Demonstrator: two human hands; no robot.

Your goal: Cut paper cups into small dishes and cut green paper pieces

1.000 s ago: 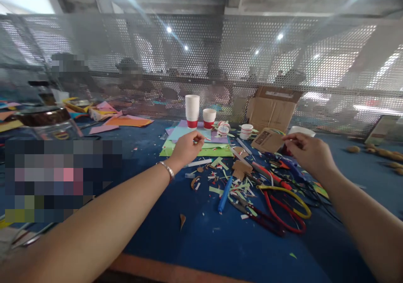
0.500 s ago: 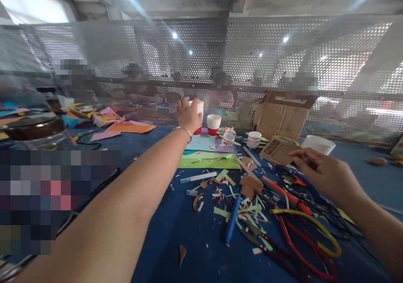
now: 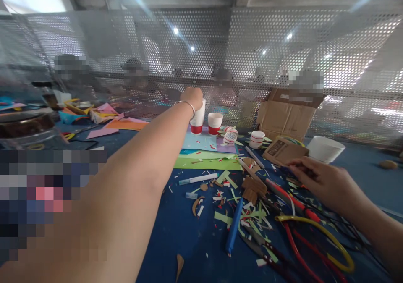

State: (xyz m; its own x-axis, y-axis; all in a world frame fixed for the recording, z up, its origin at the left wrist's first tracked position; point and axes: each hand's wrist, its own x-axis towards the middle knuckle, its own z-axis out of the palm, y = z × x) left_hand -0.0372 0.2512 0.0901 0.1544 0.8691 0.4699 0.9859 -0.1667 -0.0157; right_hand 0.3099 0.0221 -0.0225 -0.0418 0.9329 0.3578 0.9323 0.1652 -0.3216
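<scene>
My left hand [image 3: 192, 97] reaches far forward over the top of a stack of white paper cups [image 3: 197, 117] with a red band at its base. The back of the hand hides its fingers, so their grip does not show. Just right of the stack stands a shorter white and red cup [image 3: 215, 123]. My right hand [image 3: 317, 176] hovers over the right side of the table, fingers loosely bent, thumb a little apart and nothing visible in it. Below it are dark cables and a red and black soldering iron-like tool [image 3: 292, 199].
Paper scraps litter the blue table around a blue pen [image 3: 234, 228], scissors [image 3: 267, 249] and a white marker [image 3: 199, 178]. Coloured paper sheets [image 3: 208, 162] lie under the cups. A cardboard box [image 3: 286, 117], a white container [image 3: 325, 148] and a lidded jar [image 3: 28, 129] stand around.
My left hand has turned and shifted slightly up at the cup stack; its fingers, visible before, are now hidden. The right hand has barely moved, and the view has shifted slightly.
</scene>
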